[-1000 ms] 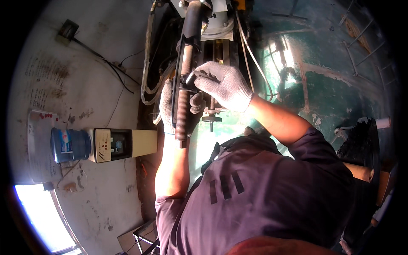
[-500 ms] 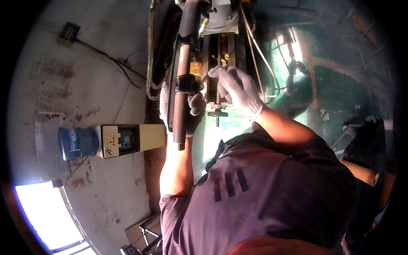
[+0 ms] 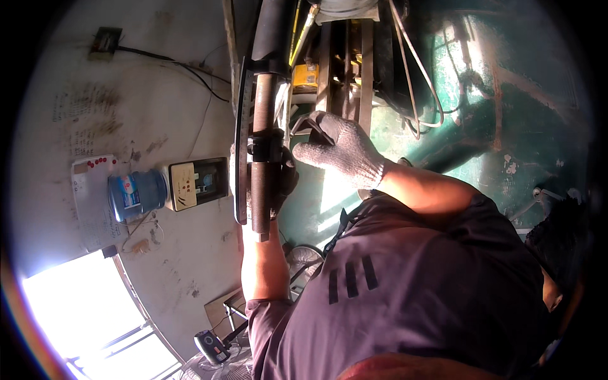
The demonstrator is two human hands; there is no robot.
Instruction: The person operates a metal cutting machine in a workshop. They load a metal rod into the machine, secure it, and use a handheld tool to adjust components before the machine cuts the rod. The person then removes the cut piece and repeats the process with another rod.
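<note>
Nearing the threaded rod (image 3: 261, 202): right hand (image 3: 345, 149)

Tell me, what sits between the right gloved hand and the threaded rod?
In the head view, between the right hand and the rod lie the left hand's fingers and the dark collar's edge.

Left hand (image 3: 288, 178) hides partly behind rod (image 3: 260, 196). Top edge cuts tube (image 3: 271, 31); bottom cuts fan (image 3: 234, 369). Wall writing (image 3: 83, 142) too small to read.
</note>
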